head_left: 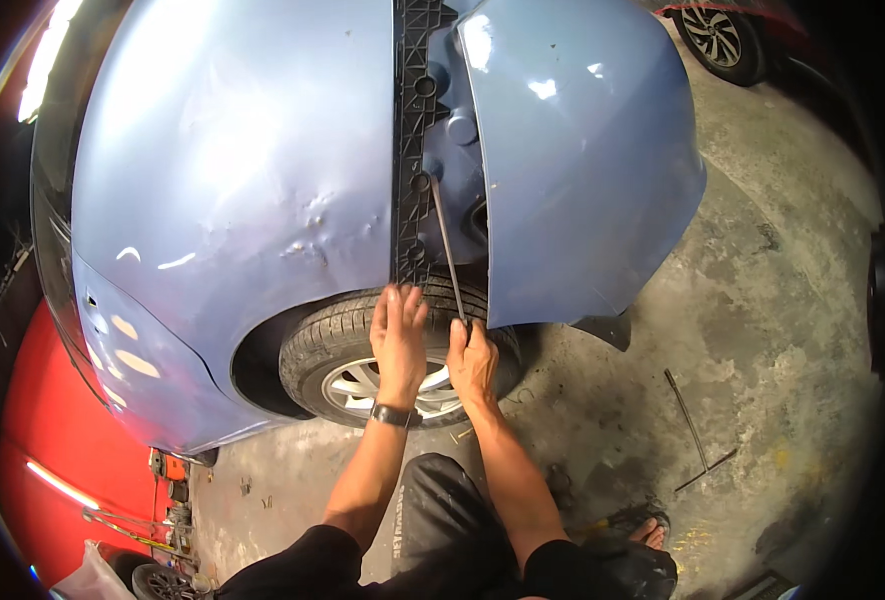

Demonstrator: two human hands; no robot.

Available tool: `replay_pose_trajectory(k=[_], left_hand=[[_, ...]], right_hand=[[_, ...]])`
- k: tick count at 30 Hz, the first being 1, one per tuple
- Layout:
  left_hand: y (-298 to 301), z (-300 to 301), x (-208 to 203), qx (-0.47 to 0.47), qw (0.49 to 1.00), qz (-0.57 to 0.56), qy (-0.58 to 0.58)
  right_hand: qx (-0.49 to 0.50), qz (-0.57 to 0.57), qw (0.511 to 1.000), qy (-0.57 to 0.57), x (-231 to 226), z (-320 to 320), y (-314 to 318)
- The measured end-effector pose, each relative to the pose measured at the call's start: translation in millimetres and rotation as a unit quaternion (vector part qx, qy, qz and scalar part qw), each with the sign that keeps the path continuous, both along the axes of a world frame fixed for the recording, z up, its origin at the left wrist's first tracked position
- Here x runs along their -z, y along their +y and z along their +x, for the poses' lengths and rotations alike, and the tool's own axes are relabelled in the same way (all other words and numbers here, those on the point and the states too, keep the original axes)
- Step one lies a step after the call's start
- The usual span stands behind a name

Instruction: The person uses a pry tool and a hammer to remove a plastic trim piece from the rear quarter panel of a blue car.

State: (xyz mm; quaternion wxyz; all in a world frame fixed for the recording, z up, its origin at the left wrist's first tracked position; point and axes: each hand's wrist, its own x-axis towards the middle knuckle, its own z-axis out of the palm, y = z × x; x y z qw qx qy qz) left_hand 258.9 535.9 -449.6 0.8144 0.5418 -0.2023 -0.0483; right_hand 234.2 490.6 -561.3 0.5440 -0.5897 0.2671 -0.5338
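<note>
My right hand is closed around the lower end of a long thin metal rod. The rod's upper tip reaches the side of a black ribbed plastic bracket, beside the gap in the car body. Just left of it, my left hand has its fingers stretched out in front of the tyre, close to the bracket's lower end; it holds nothing visible. A blue bumper cover stands away from the dented blue body panel, with the bracket running along the panel's edge.
A T-shaped wrench lies on the stained concrete floor at right. Another car's wheel shows at the far right. To the left are a red surface and assorted gear on the floor.
</note>
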Motion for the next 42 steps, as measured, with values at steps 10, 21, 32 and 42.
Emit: replay_pose_trajectory(k=[10,21,32,42], left_hand=[[-26.8,7.4,-4.8,0.021,0.997,-0.042,-0.056],[-26.3,-2.5,-5.5,-0.012,0.996,-0.013,-0.09],[-19.1,1.6,-7.0,-0.009,0.992,0.024,-0.127],[12.8,32.4,-28.5,0.125,0.966,0.146,-0.17]], right_hand=[[0.015,-0.108,0.99,0.091,86.4,-26.5,-16.7],[0.041,-0.185,0.98,0.054,71.5,-14.6,-64.1],[-0.113,-0.015,0.993,0.011,1.8,6.5,-18.9],[-0.12,0.049,0.991,0.024,-25.6,-13.7,-17.0]])
